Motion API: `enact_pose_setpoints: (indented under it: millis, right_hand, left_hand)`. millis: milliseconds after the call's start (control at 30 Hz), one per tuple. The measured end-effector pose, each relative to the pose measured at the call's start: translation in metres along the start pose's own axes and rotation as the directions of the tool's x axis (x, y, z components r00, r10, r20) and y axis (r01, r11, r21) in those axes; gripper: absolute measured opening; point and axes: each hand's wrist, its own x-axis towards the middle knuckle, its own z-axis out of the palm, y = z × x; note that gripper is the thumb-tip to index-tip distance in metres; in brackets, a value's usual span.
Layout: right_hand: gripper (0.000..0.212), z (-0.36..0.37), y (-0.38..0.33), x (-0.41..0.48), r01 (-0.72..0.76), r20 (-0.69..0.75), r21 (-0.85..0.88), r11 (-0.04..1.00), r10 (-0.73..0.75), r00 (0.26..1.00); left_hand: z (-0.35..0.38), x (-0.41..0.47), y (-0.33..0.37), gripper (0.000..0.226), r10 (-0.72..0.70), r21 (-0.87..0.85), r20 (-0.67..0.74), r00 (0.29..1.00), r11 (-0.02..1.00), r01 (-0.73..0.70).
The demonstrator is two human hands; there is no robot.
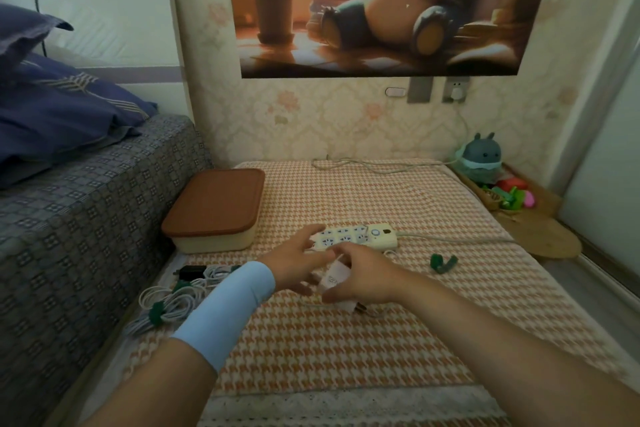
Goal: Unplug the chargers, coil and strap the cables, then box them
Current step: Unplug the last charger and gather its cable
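Right hand [360, 274] clamped on the white charger [333, 280], fingers and thumb curled round its smooth, boxy plastic body; metal prongs project below the palm. The charger is held just in front of the power strip [360, 236], clear of its sockets. Left hand [298, 260], fingers spread and relaxed, reaches the charger from the left; whether the fingertips touch it cannot be told. A pale blue elastic cuff [230, 308] bands the left forearm.

The power strip is a cream, flat, rectangular bar with two rows of sockets and a round switch at its right end; its grey cord [450, 237] runs off to the right. It lies on a woven cloth [381, 340] with an orange-and-white houndstooth pattern.

Right of the strip and slightly nearer lies a curled green strap [443, 262]. Left of the strip stands a cream, round-cornered box [214, 243] with a brown lid. Left of the strip and nearer lie coiled white cables [169, 302], bound with green straps, and beside them a black charger [190, 272]. Far behind the strip to the right sits a grey-blue plush toy [481, 158].
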Motion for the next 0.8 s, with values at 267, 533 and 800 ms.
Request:
enact_pose_setpoints:
  millis: [267,533,800]
  right_hand:
    - [0.084,-0.004,0.002,0.031,0.025,-0.197,0.222,0.975,0.02,0.98]
    - [0.041,-0.029,-0.009,0.059,-0.067,-0.142,0.719,0.692,0.24,0.96]
    - [0.08,-0.075,0.009,0.054,0.068,-0.484,0.138,0.988,0.007,0.875]
  left_hand:
    - [-0.02,0.013,-0.016,0.039,0.491,0.525,-0.38,0.784,0.812,-0.254]
    - [0.004,0.04,-0.029,0.033,0.218,0.429,-0.152,0.964,0.893,-0.134]
    - [0.053,0.093,-0.021,0.074,0.032,0.505,0.112,0.993,0.859,-0.085]
